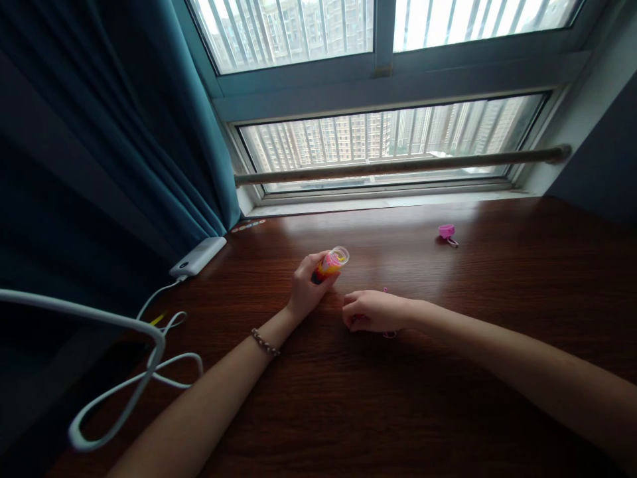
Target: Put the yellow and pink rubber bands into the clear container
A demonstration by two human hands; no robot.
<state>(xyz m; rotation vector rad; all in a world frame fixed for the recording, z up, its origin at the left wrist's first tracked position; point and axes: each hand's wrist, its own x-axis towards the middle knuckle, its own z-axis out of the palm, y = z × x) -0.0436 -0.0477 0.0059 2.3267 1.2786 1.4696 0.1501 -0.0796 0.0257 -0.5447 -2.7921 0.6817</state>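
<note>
My left hand [307, 284] is wrapped round a small clear jar [330, 263] with pink, yellow and red contents. The jar is tilted, its open mouth pointing up and to the right. Right of it, low over the brown wooden table [318, 411], my right hand [371, 311] has its fingers curled together around small pink pieces. Thin pink loops [389, 334] lie on the table just below this hand, and a tiny pink bit shows above it. A pink cap [446, 231] with a loop rests farther back on the right.
A white power bank [199, 257] with a cable [160, 290] lies at the left, by the blue curtain [199, 153]. A thick white cable [114, 318] loops at lower left. A metal rail [398, 167] crosses before the window.
</note>
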